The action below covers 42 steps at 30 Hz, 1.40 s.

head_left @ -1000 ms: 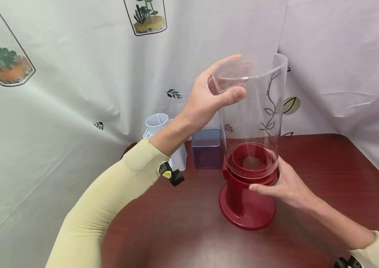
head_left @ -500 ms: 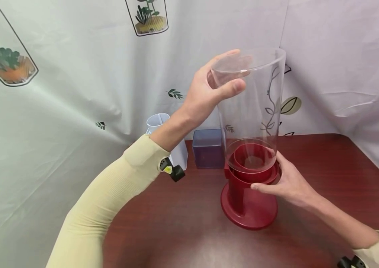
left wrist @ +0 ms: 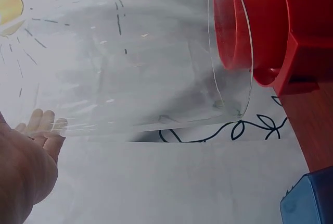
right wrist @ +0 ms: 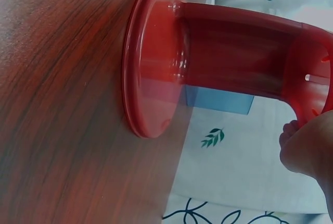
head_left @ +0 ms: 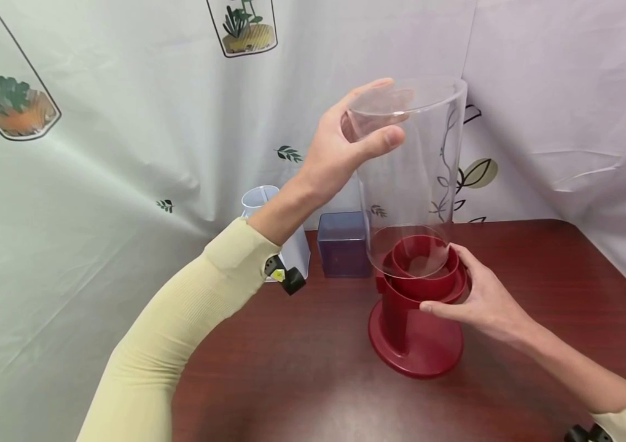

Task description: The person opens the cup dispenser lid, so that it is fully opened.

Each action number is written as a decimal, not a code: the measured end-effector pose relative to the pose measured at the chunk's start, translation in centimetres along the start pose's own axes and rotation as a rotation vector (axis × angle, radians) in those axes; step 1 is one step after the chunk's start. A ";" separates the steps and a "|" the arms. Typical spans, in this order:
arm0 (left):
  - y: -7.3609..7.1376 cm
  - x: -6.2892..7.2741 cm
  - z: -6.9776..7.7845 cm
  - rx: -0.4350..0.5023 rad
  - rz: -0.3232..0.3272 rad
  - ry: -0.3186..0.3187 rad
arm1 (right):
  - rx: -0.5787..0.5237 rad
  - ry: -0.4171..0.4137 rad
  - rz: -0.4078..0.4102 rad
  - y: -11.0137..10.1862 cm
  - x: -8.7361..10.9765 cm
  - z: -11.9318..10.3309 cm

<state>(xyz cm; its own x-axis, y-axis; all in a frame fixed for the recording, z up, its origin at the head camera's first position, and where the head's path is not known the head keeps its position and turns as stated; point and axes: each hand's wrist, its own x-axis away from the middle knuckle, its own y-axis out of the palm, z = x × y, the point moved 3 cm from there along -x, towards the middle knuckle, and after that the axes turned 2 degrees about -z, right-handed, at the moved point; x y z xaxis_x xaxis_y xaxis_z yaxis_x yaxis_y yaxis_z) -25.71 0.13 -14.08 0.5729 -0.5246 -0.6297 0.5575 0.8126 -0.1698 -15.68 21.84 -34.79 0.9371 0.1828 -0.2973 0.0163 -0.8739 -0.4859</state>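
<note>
My left hand [head_left: 337, 150] holds a tall clear plastic cylinder [head_left: 420, 172] by its upper rim, thumb on the near side and fingers behind the wall. The cylinder leans slightly, and its lower edge overlaps the inner ring of a red stand [head_left: 426, 347] in the head view. In the left wrist view that edge [left wrist: 250, 52] lies across the red ring. My right hand [head_left: 484, 307] grips the stand's upper collar from the right, thumb in front. The right wrist view shows the stand's round base [right wrist: 156, 57] on the table, with the right hand [right wrist: 309, 143] at the collar.
Behind the stand is a translucent blue box [head_left: 343, 248]. A pale translucent container [head_left: 296, 255] stands left of it, partly covered by my left forearm. The dark red wooden table [head_left: 290, 368] ends at a white printed curtain [head_left: 207, 123].
The cylinder has risen and shifted slightly left, its lower edge now higher against the red ring. The stand and my right hand have moved a little to the right.
</note>
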 end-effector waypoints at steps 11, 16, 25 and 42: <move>-0.4 -0.3 -0.4 -0.009 0.001 -0.018 | 0.000 -0.044 0.026 -0.9 0.6 0.2; -0.4 -0.6 -1.0 -0.012 0.018 -0.027 | 0.000 -0.038 0.034 -1.5 1.0 0.4; -0.3 -1.3 -2.1 0.003 0.075 -0.042 | 0.007 -0.026 0.054 -2.8 1.7 0.9; -0.6 -2.4 -4.3 0.083 0.180 -0.050 | 0.070 0.004 0.104 -4.8 2.7 1.6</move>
<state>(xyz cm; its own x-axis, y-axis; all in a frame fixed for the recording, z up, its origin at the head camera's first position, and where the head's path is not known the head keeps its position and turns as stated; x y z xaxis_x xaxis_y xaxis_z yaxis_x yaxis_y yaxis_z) -30.01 2.01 -15.72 0.6960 -0.3864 -0.6052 0.4895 0.8720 0.0062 -13.83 27.22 -34.59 0.9337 0.0907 -0.3464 -0.1057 -0.8544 -0.5088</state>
